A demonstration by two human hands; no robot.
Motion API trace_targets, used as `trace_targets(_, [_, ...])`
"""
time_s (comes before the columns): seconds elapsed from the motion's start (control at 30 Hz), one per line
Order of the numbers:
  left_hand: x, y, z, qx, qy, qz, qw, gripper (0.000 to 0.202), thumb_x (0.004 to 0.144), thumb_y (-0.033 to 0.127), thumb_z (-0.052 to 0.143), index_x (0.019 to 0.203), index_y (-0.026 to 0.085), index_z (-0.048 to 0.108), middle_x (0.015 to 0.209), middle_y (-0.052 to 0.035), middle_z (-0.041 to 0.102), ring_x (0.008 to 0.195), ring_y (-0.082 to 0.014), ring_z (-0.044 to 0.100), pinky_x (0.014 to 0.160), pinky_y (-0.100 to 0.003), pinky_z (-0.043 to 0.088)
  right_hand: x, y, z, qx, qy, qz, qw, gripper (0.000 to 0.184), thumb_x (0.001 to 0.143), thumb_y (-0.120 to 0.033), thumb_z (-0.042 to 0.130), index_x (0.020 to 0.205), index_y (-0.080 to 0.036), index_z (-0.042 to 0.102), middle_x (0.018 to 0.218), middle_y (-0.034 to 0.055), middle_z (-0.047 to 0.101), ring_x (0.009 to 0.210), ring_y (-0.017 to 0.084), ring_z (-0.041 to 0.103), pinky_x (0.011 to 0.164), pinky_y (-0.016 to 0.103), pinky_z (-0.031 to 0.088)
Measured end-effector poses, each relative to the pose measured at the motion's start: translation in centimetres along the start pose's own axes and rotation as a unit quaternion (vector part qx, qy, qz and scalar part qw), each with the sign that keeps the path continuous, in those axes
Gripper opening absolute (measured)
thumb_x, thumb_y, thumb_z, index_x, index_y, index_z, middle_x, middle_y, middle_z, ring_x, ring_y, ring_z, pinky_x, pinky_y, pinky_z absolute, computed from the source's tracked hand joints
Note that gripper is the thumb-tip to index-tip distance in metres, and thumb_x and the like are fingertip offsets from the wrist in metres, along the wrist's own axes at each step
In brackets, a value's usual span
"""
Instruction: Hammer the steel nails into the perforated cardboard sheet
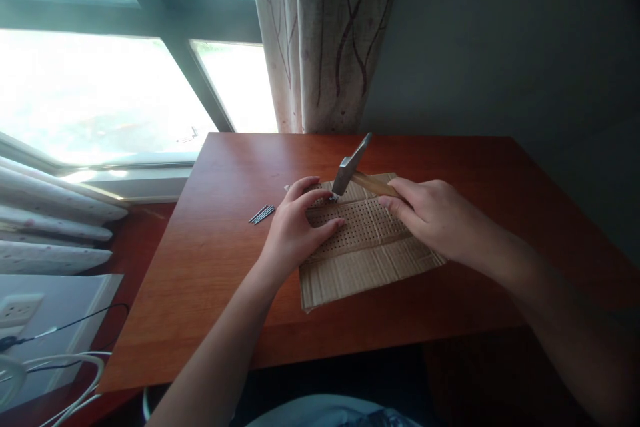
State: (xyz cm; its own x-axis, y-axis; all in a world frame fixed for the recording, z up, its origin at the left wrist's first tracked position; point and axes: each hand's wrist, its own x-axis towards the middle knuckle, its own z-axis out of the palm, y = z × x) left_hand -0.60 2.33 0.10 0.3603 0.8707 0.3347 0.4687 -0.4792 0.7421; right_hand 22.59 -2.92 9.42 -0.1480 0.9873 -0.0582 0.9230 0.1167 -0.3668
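Table (210, 267), reddish wood, under all. Cardboard (360, 280), one sheet, flat upon it, nearest us. Holed panel (367, 223), lying on the cardboard. Left hand (295, 217), resting at the panel's left, thumb and forefinger parted. Right hand (427, 217), wrapped round the handle of one hammer (346, 177), its head near the left fingertips; contact, we cannot tell. Nails (261, 214), loose bundle, left of both hands. We judge hammering early: these nails lie unused; no finished one can be made out. Curtain (330, 33), beyond.
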Motion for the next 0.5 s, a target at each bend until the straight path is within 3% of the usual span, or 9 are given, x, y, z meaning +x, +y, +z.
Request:
trace_targets(0.2, [-0.1, 0.2, -0.1, -0.014, -0.004, -0.008, 1.000, 0.035, 0.077, 0.033, 0.082, 0.109, 0.024, 0.072, 0.139, -0.0107, 0.059, 0.127, -0.0298, 0.057, 0.110, -0.051, 0.047, 0.1, 0.0, 0.2, 0.028, 0.009, -0.016, 0.999, 0.030, 0.101, -0.039, 0.049, 0.076, -0.023, 0.047, 0.065, -0.0015, 0.057, 0.058, 0.014, 0.052, 0.057, 0.030, 0.030])
trace_targets(0.33, [-0.1, 0.2, -0.2, -0.029, -0.011, -0.016, 0.999, 0.035, 0.078, 0.035, 0.081, 0.109, 0.024, 0.072, 0.139, -0.0103, 0.058, 0.128, -0.0300, 0.056, 0.110, -0.051, 0.046, -0.2, 0.8, 0.0, 0.085, 0.071, -0.024, 0.994, 0.028, 0.099, -0.037, 0.054, 0.075, -0.023, 0.052, 0.059, -0.0041, 0.052, 0.053, 0.012, 0.049, 0.054, 0.029, 0.030])
trace_targets(0.5, [0.0, -0.3, -0.4, -0.066, -0.011, -0.004, 0.998, 0.034, 0.081, 0.029, 0.077, 0.114, 0.024, 0.070, 0.142, -0.0104, 0.057, 0.132, -0.0295, 0.055, 0.113, -0.050, 0.043, -1.2, 3.2, -0.1, 0.120, 0.128, 0.049, 0.983, 0.039, 0.097, -0.046, 0.056, 0.068, -0.022, 0.048, 0.056, -0.0038, 0.049, 0.050, 0.012, 0.044, 0.052, 0.029, 0.029])
